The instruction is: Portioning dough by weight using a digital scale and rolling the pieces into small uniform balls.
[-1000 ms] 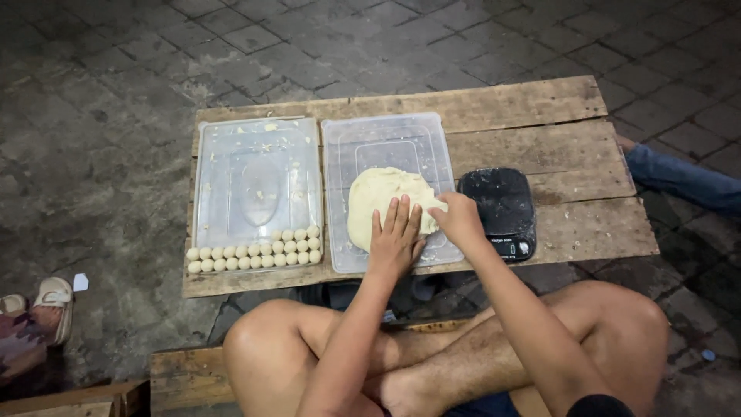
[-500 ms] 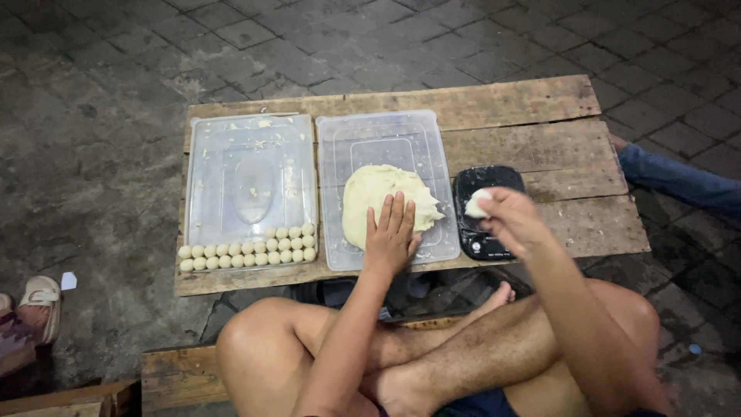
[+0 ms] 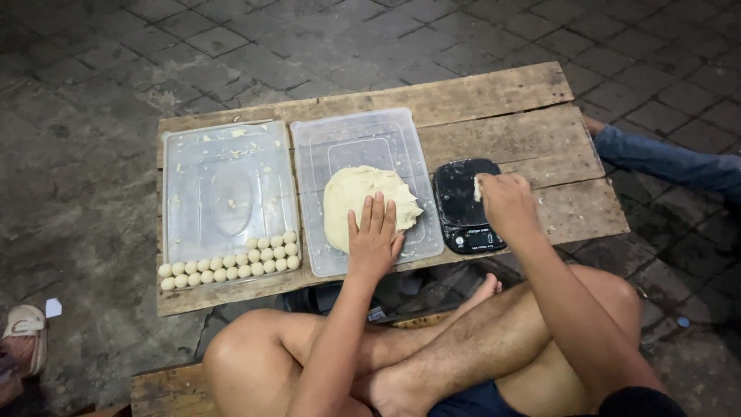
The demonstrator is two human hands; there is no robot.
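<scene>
The dough piece (image 3: 478, 188) is pinched in my right hand (image 3: 505, 202), fingers closed on it, right over the black scale (image 3: 465, 205). The big dough (image 3: 363, 202) it matches lies to the left, in the clear tray (image 3: 363, 139), its long axis running away from me. My left hand (image 3: 372, 238) rests flat and open on its near edge, gripping nothing. Further left, a second tray (image 3: 224, 154) holds rows of dough balls (image 3: 231, 262) on the table (image 3: 509, 131).

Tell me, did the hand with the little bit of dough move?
Yes. The right hand left the big dough in the clear tray and went right, over the black scale.
</scene>
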